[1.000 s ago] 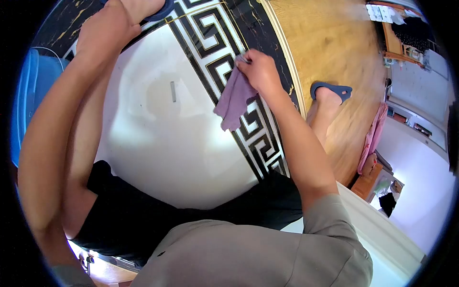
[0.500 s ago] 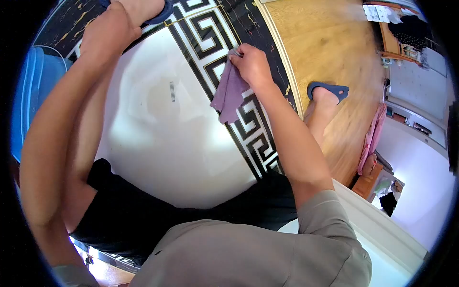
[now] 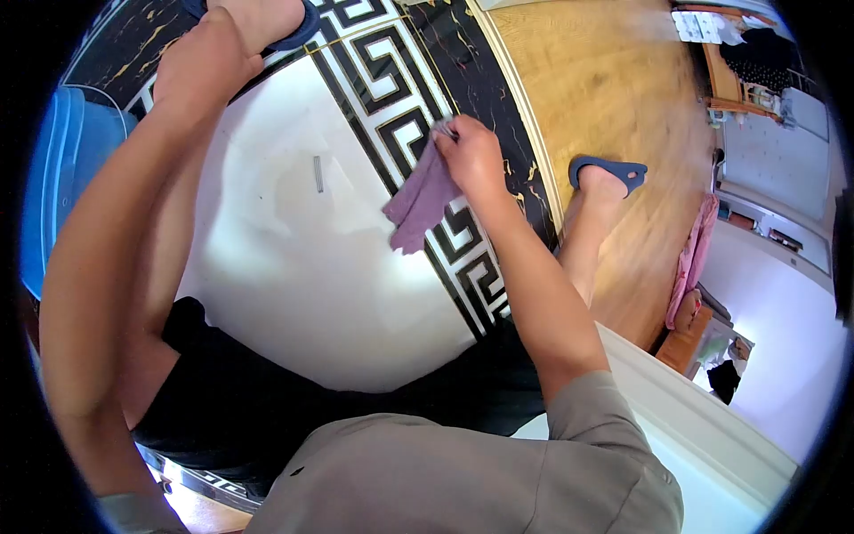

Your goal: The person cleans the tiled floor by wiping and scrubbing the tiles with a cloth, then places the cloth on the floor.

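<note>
My right hand (image 3: 473, 158) is closed on one end of a purple cloth (image 3: 425, 206). The loose part of the cloth hangs down and to the left, over the black-and-white key-pattern border (image 3: 391, 80) of the floor. At the upper left, my left hand (image 3: 203, 64) is wrapped about my left ankle, close to the slippered foot (image 3: 267, 20); its thumb shows, while most of its fingers are hidden. Between my legs, a small grey slotted strip (image 3: 318, 174) shows on the glossy white tile (image 3: 276, 240), left of the cloth.
A blue plastic tub (image 3: 76, 178) stands beyond my left arm. On the right, my other foot wears a blue slipper (image 3: 614, 173) on the wooden floor (image 3: 614, 80). A pale raised sill (image 3: 525, 116) divides tile from wood. Pink fabric (image 3: 694, 258) hangs farther right.
My right hand has come a little toward my body, carrying the cloth, whose loose end has swung down and left. My left hand stays where it was.
</note>
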A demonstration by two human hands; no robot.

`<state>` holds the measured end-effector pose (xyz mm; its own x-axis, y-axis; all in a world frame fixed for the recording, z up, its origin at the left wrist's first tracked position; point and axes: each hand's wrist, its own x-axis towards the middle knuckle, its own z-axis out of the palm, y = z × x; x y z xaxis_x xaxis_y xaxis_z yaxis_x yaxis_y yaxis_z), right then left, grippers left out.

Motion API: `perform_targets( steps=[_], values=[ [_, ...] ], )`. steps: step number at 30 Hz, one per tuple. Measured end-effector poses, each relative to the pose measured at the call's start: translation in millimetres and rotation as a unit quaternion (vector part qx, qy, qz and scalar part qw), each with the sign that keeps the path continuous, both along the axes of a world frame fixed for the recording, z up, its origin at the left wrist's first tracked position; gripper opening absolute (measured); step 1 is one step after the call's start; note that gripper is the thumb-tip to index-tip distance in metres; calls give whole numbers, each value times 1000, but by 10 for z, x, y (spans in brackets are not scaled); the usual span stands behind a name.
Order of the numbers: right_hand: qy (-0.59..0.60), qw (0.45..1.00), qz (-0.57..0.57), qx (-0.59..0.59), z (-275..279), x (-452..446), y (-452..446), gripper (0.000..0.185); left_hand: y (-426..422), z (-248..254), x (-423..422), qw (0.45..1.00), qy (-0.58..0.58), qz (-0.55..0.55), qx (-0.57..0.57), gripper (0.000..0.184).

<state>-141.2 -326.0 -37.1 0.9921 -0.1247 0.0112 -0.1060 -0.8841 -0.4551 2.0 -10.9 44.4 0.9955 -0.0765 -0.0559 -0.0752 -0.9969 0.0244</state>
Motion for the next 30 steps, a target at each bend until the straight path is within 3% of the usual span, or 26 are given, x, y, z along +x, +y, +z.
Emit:
perform_targets(
  steps=[6,13,22,28,30],
  values=[
    [5,1000,2,-16,10,241,126,23,57,-19,-17,999,-9,-27,-16,54],
    [22,998,-42,36,14,-308,179,21,11,-35,-17,1000,-14,-16,9,52],
    [59,994,-84,46,38,-226,260,23,79,-101,5,998,-41,-39,-2,50],
    [-5,1000,-4,-8,14,39,187,26,24,-57,-16,999,-40,-26,10,48],
    [37,999,-15,-9,60,38,139,26,23,-110,-7,999,-49,-11,4,47]
  ],
)
